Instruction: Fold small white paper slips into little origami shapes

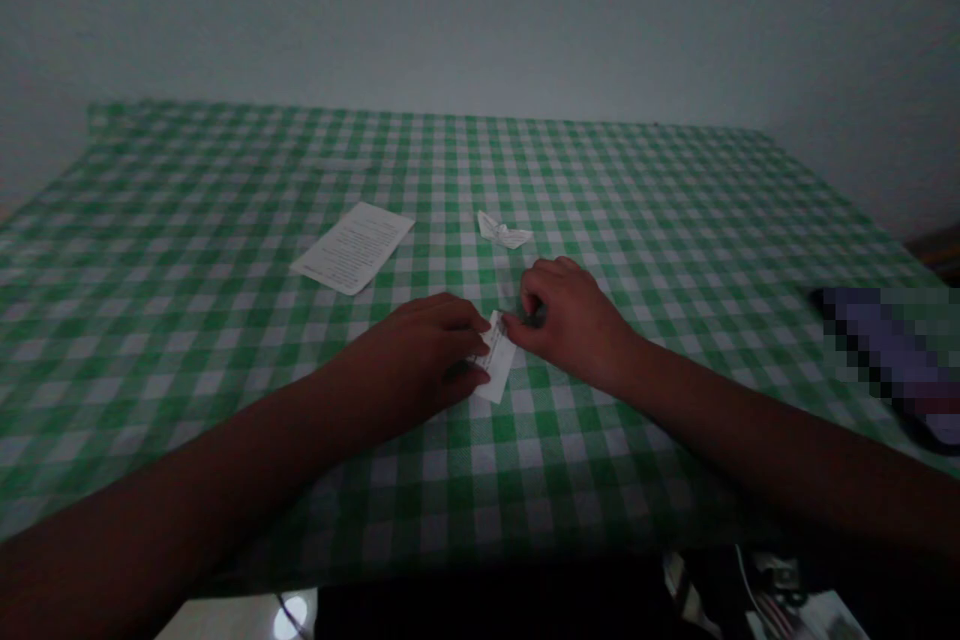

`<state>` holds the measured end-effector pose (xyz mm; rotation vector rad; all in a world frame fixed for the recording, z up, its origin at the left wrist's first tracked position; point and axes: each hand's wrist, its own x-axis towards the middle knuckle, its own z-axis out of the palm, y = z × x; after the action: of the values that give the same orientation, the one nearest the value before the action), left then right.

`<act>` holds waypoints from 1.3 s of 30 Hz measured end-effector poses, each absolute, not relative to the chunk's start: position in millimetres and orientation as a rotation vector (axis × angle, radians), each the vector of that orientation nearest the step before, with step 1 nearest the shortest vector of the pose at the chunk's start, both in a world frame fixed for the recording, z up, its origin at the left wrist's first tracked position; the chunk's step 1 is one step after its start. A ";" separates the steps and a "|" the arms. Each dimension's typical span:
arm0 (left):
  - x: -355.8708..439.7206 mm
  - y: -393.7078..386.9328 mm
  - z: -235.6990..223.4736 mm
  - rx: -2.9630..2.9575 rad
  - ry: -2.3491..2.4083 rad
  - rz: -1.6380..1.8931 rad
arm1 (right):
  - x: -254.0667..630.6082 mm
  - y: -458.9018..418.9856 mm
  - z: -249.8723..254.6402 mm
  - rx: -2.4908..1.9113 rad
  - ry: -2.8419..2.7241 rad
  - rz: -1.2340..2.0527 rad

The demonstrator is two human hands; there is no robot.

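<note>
A small folded piece of printed paper (498,372) lies on the checked tablecloth near the front middle. My left hand (431,350) holds it down from the left, with the fingertips and thumb on its left side. At its top corner, the thumb of my right hand (574,315) touches the paper, while the other fingers curl inward. Beyond my hands sits a small folded paper shape (504,234) that looks like a paper boat. To the left of that lies a flat printed sheet (356,248).
A green and white checked tablecloth (637,190) covers the table, which reaches a plain wall (480,20). At the right edge lies a dark phone-like object (885,350), partly pixelated. Below the front edge, cables and other items show dimly at the lower right.
</note>
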<state>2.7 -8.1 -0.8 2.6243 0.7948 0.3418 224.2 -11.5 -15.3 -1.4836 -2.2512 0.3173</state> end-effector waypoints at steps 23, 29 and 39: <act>2.9 -8.6 -0.6 2.634 0.805 0.358 | 214.9 -41.5 -6.9 -1.339 -2.416 0.321; -0.3 -9.8 6.8 2.665 0.834 0.250 | 217.9 -23.7 -14.4 -1.441 -2.311 0.338; 7.4 -14.4 -4.1 2.711 0.959 0.351 | 223.2 -18.4 -11.1 -1.444 -2.344 0.290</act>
<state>7.4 -14.4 -4.1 2.7114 0.9586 0.3515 223.2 -18.4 -11.1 -1.4441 -2.3442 0.2900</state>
